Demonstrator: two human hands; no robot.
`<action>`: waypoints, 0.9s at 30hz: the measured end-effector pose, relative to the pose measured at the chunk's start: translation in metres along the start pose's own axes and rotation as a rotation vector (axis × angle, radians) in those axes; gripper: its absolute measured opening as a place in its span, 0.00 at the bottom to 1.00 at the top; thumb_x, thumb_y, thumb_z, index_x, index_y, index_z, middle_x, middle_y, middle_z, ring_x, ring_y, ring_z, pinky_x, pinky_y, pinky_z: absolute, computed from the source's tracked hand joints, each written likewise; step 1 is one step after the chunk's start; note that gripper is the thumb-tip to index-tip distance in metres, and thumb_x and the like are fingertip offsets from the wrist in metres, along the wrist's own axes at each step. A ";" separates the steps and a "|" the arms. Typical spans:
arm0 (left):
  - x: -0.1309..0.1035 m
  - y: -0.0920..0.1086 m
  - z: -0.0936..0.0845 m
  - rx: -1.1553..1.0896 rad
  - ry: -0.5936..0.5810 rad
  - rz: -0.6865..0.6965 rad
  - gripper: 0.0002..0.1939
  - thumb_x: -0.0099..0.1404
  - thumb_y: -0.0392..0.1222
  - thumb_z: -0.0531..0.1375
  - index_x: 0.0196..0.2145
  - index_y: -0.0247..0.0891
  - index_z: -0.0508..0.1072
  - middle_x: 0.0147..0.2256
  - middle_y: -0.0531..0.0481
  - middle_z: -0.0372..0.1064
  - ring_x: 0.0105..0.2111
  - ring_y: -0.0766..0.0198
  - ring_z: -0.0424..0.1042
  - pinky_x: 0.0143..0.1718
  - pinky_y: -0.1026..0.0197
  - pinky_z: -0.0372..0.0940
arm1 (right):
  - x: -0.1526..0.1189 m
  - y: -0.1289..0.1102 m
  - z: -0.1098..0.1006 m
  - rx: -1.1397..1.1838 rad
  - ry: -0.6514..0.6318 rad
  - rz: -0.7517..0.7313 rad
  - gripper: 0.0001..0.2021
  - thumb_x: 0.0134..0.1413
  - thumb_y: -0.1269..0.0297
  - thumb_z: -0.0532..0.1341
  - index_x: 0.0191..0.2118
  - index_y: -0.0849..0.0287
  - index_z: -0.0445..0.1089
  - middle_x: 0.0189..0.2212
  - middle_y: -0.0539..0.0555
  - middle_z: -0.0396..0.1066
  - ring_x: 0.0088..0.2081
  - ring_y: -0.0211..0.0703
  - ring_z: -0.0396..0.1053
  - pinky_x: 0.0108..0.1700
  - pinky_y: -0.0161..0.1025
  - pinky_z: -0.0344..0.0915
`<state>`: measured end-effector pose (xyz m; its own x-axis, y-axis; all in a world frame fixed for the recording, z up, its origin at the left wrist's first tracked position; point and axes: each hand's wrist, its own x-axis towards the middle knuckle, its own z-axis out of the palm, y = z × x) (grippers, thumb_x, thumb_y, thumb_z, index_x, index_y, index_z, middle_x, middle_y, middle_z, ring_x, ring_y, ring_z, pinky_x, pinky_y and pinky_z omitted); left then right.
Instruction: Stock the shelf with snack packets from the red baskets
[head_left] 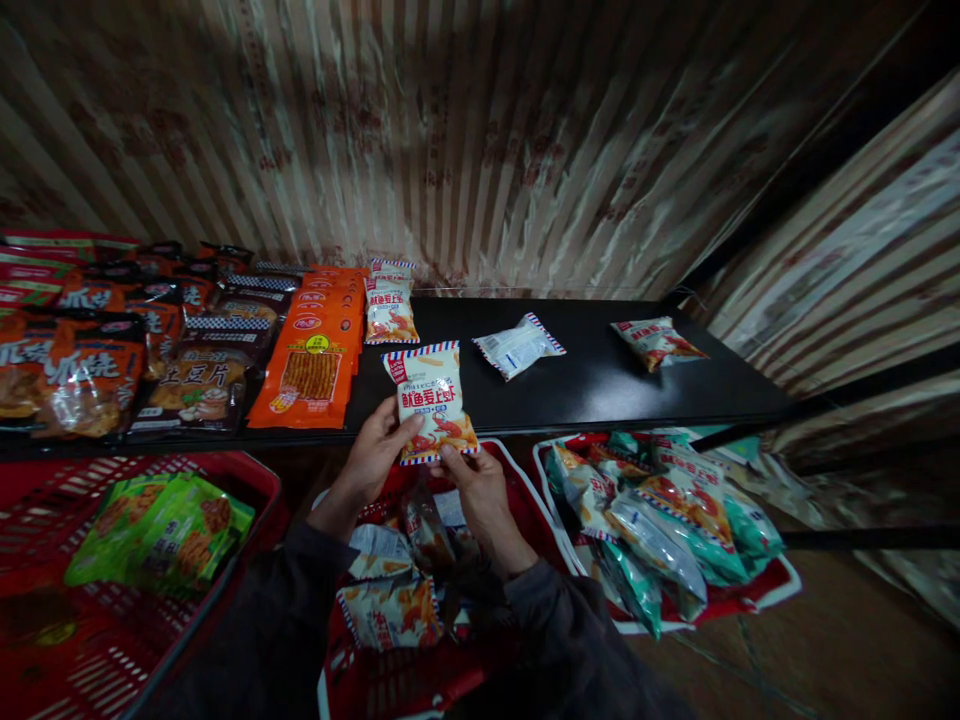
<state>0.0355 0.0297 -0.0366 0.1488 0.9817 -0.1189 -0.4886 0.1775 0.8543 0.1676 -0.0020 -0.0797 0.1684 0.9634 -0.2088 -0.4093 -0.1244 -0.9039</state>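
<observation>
Both my hands hold one white-and-red snack bag (431, 395) upright at the front edge of the black shelf (585, 395). My left hand (379, 450) grips its lower left side, thumb across the front. At the bottom right edge, my right hand (480, 495) pinches it with the thumb in front. Behind it, a matching snack bag (391, 305) stands beside a row of orange snack packets (311, 350). Farther right on the shelf lie a bag with its pale back up (517, 347) and another snack bag (658, 342).
Below my hands is a red basket (517, 470) with several snack bags. To its right, another basket (784, 585) is heaped with white and teal bags. A left basket (259, 475) holds green packets (161, 530). Dark snack packs (195, 375) fill the shelf's left end, before a striped curtain (450, 150).
</observation>
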 end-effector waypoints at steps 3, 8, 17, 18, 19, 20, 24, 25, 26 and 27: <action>0.002 -0.002 -0.002 0.016 0.034 0.011 0.24 0.51 0.46 0.69 0.43 0.34 0.71 0.41 0.45 0.77 0.40 0.55 0.75 0.47 0.52 0.67 | -0.002 -0.005 0.001 -0.060 -0.035 -0.031 0.18 0.38 0.51 0.71 0.32 0.60 0.76 0.25 0.51 0.76 0.25 0.40 0.72 0.30 0.38 0.72; 0.004 0.000 -0.007 0.015 0.068 0.022 0.24 0.51 0.47 0.69 0.44 0.35 0.71 0.41 0.44 0.77 0.42 0.54 0.75 0.47 0.51 0.67 | -0.004 -0.012 -0.003 -0.100 -0.060 -0.130 0.18 0.49 0.47 0.65 0.39 0.57 0.75 0.33 0.51 0.76 0.31 0.40 0.72 0.34 0.37 0.71; 0.001 0.003 -0.005 0.063 0.069 0.031 0.27 0.51 0.48 0.69 0.46 0.34 0.70 0.42 0.42 0.76 0.42 0.53 0.75 0.47 0.50 0.68 | 0.004 -0.015 -0.006 -0.090 0.046 -0.156 0.17 0.41 0.50 0.69 0.33 0.58 0.74 0.27 0.50 0.74 0.27 0.38 0.68 0.31 0.35 0.67; 0.001 0.003 -0.003 0.062 0.072 0.033 0.27 0.51 0.48 0.69 0.46 0.33 0.70 0.43 0.42 0.76 0.43 0.52 0.75 0.48 0.50 0.68 | 0.004 -0.015 -0.006 -0.088 0.048 -0.147 0.17 0.41 0.50 0.69 0.33 0.58 0.74 0.27 0.50 0.74 0.27 0.38 0.68 0.31 0.36 0.67; 0.001 0.004 -0.002 0.061 0.076 0.037 0.27 0.51 0.48 0.69 0.47 0.33 0.70 0.44 0.41 0.76 0.44 0.52 0.75 0.49 0.50 0.68 | 0.005 -0.014 -0.007 -0.092 0.052 -0.141 0.18 0.40 0.49 0.69 0.32 0.58 0.74 0.27 0.50 0.74 0.27 0.39 0.68 0.30 0.36 0.67; 0.001 0.004 -0.001 0.061 0.077 0.038 0.27 0.51 0.48 0.68 0.47 0.33 0.70 0.45 0.41 0.75 0.45 0.52 0.74 0.50 0.50 0.67 | 0.006 -0.013 -0.008 -0.100 0.052 -0.136 0.18 0.40 0.49 0.69 0.32 0.58 0.74 0.27 0.50 0.74 0.27 0.39 0.68 0.30 0.36 0.67; 0.002 0.002 0.002 0.064 0.071 0.056 0.29 0.53 0.48 0.68 0.50 0.34 0.67 0.48 0.40 0.73 0.48 0.52 0.73 0.51 0.51 0.66 | 0.011 -0.010 -0.014 -0.121 0.072 -0.142 0.17 0.42 0.50 0.68 0.33 0.58 0.73 0.27 0.50 0.74 0.26 0.38 0.68 0.30 0.36 0.67; 0.002 0.001 0.002 0.066 0.068 0.056 0.30 0.53 0.48 0.67 0.51 0.35 0.67 0.49 0.40 0.73 0.48 0.52 0.72 0.51 0.52 0.67 | 0.012 -0.010 -0.015 -0.123 0.080 -0.139 0.17 0.42 0.50 0.68 0.33 0.59 0.73 0.28 0.50 0.74 0.27 0.39 0.68 0.30 0.36 0.67; 0.003 0.000 0.003 0.067 0.069 0.055 0.31 0.53 0.48 0.67 0.52 0.35 0.66 0.50 0.40 0.72 0.49 0.52 0.72 0.50 0.52 0.67 | 0.013 -0.010 -0.016 -0.128 0.085 -0.133 0.18 0.42 0.49 0.68 0.34 0.59 0.73 0.28 0.51 0.74 0.26 0.39 0.68 0.29 0.36 0.67; 0.003 -0.001 0.003 0.064 0.063 0.054 0.31 0.54 0.48 0.67 0.53 0.36 0.65 0.51 0.40 0.72 0.49 0.52 0.72 0.51 0.52 0.66 | 0.014 -0.011 -0.016 -0.133 0.096 -0.129 0.18 0.42 0.49 0.68 0.33 0.59 0.74 0.28 0.51 0.74 0.26 0.39 0.68 0.29 0.36 0.67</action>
<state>0.0386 0.0324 -0.0361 0.0689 0.9924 -0.1018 -0.4383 0.1218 0.8906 0.1889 0.0085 -0.0785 0.2988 0.9472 -0.1167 -0.2576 -0.0377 -0.9655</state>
